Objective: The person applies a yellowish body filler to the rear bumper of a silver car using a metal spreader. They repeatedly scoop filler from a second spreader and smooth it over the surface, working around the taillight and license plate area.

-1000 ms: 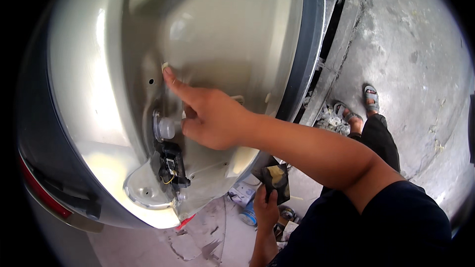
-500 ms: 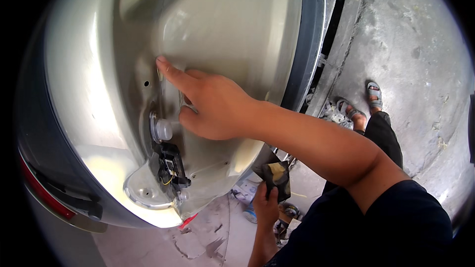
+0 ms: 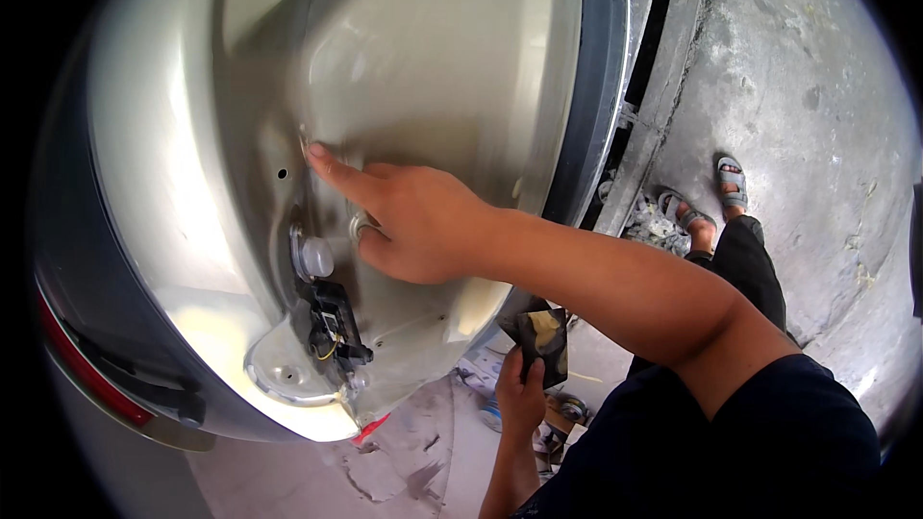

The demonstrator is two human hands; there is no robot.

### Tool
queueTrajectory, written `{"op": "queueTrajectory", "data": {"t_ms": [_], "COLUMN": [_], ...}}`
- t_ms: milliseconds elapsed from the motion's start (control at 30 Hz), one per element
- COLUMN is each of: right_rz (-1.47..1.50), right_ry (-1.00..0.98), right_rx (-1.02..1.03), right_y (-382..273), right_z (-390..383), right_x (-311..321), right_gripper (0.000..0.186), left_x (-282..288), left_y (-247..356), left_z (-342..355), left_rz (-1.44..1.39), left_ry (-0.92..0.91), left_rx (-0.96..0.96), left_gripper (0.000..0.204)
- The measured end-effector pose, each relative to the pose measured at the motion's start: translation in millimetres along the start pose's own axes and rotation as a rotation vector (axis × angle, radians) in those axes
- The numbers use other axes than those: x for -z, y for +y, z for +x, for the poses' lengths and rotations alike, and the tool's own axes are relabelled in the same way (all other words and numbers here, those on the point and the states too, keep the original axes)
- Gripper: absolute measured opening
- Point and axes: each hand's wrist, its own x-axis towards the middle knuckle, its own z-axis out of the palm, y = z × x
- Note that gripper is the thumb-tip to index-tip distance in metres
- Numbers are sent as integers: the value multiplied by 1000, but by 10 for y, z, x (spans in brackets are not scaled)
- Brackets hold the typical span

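A champagne-coloured car panel [image 3: 433, 67], with a curved outer edge on the left, fills much of the view. My right hand [image 3: 418, 221] reaches across it from the right, holding nothing. Its index finger is stretched out with the tip at a crease in the panel; the other fingers are curled and the thumb is apart. Lower down, my left hand [image 3: 521, 392] grips a dark, squarish sheet [image 3: 541, 338] with a tan patch, possibly sandpaper. A small round hole [image 3: 282, 174] lies left of the pointing fingertip.
A clear plastic knob [image 3: 316, 257] and a black fitting [image 3: 334, 320] with a yellow wire sit on the panel below the right hand. A red light strip [image 3: 91, 365] shows at the far left. Slotted concrete [image 3: 663, 67] and two sandalled feet [image 3: 716, 197] are at right.
My right hand has moved a little nearer, its index fingertip shifting down along the panel's crease. The view has shifted slightly. My left hand keeps hold of the dark sheet.
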Motion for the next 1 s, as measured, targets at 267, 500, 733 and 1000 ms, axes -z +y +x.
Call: {"op": "queueTrajectory", "data": {"t_ms": [267,500,733,1000], "right_rz": [85,-67,-783,-1245], "right_ry": [-42,-69,209,-103], "right_rx": [-37,-35,452,638], "right_y": [-112,-77,324,272], "right_z": [7,-128,-18,315], "right_x": [-78,-33,347,711], "right_gripper": [89,82,69,57], "left_x": [-10,-32,-50,-301], "left_y": [-167,-156,-40,-377], "left_z": [-24,-44,-60,-59], "left_rz": [-57,-4,57,17], "left_ry": [-4,17,17,-51], "left_rx": [38,0,96,121], "left_gripper": [29,27,28,29]}}
